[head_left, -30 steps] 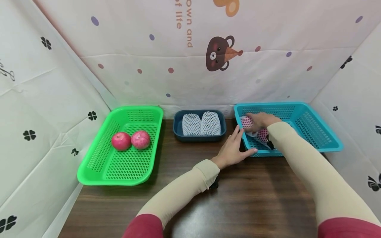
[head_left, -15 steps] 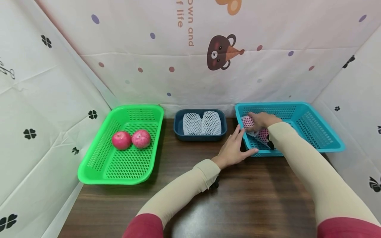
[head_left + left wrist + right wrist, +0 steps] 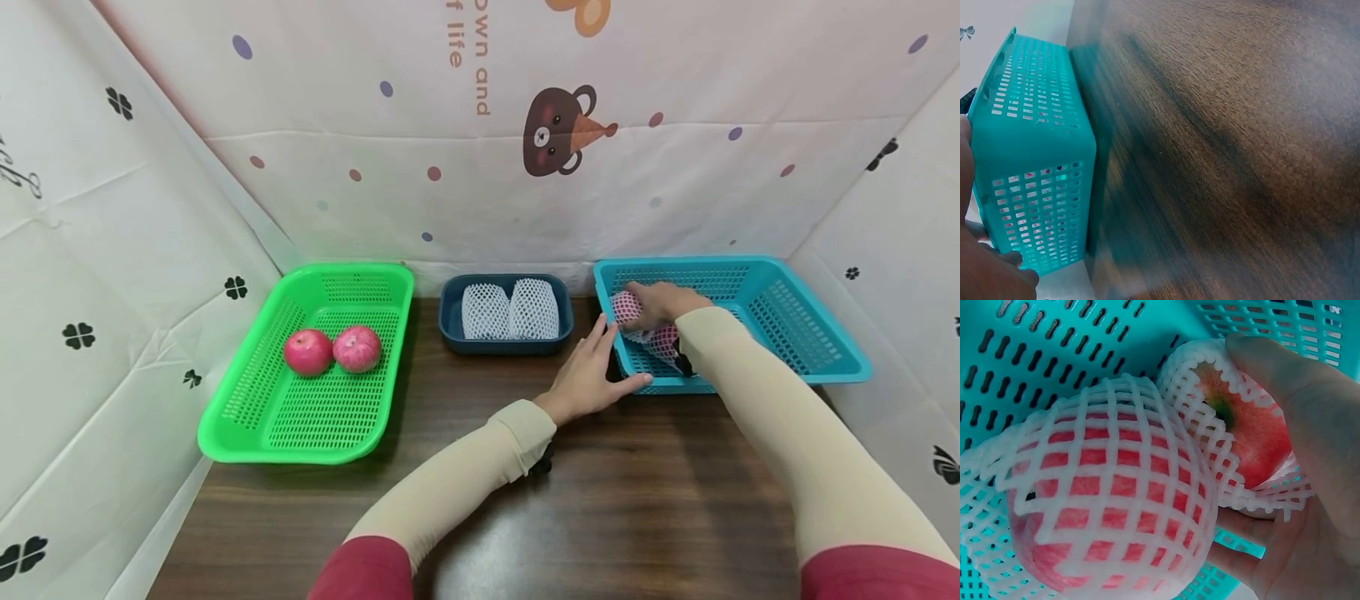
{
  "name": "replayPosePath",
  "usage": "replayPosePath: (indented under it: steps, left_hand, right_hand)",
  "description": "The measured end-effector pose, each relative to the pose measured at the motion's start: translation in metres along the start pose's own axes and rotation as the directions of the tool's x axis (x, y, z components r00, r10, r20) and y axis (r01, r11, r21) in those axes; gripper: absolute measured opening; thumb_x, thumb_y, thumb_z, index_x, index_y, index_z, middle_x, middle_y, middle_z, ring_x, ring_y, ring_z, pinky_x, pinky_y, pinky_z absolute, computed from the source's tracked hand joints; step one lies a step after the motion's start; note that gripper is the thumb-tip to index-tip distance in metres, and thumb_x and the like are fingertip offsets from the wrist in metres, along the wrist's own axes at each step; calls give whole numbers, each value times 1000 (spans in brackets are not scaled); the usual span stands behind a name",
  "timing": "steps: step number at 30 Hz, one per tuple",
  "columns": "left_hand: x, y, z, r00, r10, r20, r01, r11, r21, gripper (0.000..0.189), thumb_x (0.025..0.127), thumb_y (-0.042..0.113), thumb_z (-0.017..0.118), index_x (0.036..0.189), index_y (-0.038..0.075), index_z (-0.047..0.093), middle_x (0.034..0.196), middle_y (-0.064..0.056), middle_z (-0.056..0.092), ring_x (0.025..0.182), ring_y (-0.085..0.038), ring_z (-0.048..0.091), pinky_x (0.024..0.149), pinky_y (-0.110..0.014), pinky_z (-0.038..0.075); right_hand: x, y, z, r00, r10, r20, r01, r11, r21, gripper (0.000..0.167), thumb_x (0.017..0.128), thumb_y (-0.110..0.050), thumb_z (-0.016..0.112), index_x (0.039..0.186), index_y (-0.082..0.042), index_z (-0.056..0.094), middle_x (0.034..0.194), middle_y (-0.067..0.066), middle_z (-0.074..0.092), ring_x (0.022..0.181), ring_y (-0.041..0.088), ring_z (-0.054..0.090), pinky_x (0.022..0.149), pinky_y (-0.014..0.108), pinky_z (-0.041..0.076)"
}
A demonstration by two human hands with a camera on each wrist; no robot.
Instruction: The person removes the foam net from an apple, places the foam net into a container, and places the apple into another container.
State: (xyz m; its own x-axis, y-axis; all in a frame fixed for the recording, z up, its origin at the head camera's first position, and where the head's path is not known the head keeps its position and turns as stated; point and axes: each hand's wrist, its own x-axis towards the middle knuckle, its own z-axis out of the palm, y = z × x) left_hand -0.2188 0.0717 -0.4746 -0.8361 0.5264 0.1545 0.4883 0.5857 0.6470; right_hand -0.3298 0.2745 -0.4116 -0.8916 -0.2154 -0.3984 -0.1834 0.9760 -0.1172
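My right hand (image 3: 658,306) reaches into the blue plastic basket (image 3: 757,271) and grips an apple in a white foam net (image 3: 624,307). In the right wrist view, thumb and fingers lie around this apple (image 3: 1254,440), whose stem end shows through the net's opening. A second netted apple (image 3: 1116,500) sits beside it, partly under my wrist in the head view. My left hand (image 3: 587,375) rests against the basket's near left corner, fingers extended on the left wall and thumb along the front rim. The left wrist view shows its fingertips (image 3: 1013,257) at the basket's outer side.
A green basket (image 3: 307,450) with two bare apples (image 3: 332,350) stands on the left. Between the baskets, a dark blue tray (image 3: 506,347) holds two white foam nets (image 3: 510,310). Printed cloth (image 3: 360,100) hangs behind the brown wooden table (image 3: 480,492).
The view shifts very slightly. Both hands keep their places, the right on the netted apple and the left against the basket.
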Motion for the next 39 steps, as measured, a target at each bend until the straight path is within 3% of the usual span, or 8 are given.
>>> replayPosePath:
  steps: [9,19,26,33,39]
  left_hand:
    - [0,0,-1,1000,14,-2,-14,1000,26,93,98,64,55,166,17,13,173,-4,1,157,-20,14,124,-41,22]
    - [-1,0,-9,998,23,52,-25,999,36,90,99,64,52,166,20,10,173,-2,-2,157,-24,9,124,-42,22]
    - [-2,-3,-15,997,29,67,-34,997,71,87,100,63,51,165,18,17,173,-3,5,158,-23,6,125,-42,17]
    - [-4,-8,-22,995,71,64,-77,993,89,82,103,58,51,166,18,17,172,-7,11,158,-23,5,126,-41,13]
    - [-7,-12,-26,994,98,40,-101,992,80,79,103,54,54,165,18,20,172,-5,12,158,-22,6,126,-40,14]
  right_hand:
    - [6,-2,2,999,-41,-5,41,999,4,88,96,-37,71,160,-2,23,152,41,35,135,62,36,102,76,35]
    - [12,2,3,997,-79,-25,78,997,-15,88,95,-36,71,160,-2,23,150,42,36,134,63,37,102,77,35]
    - [8,2,-2,995,-103,1,103,994,44,88,94,-29,73,160,-2,21,143,43,41,113,51,61,92,67,50]
    - [1,4,-9,989,-128,-70,130,991,28,83,90,-30,78,154,-6,31,137,38,46,120,56,51,88,70,49]
    - [-4,4,-12,983,-148,-104,152,988,27,79,88,-29,79,149,-7,33,133,37,47,118,56,52,86,68,49]
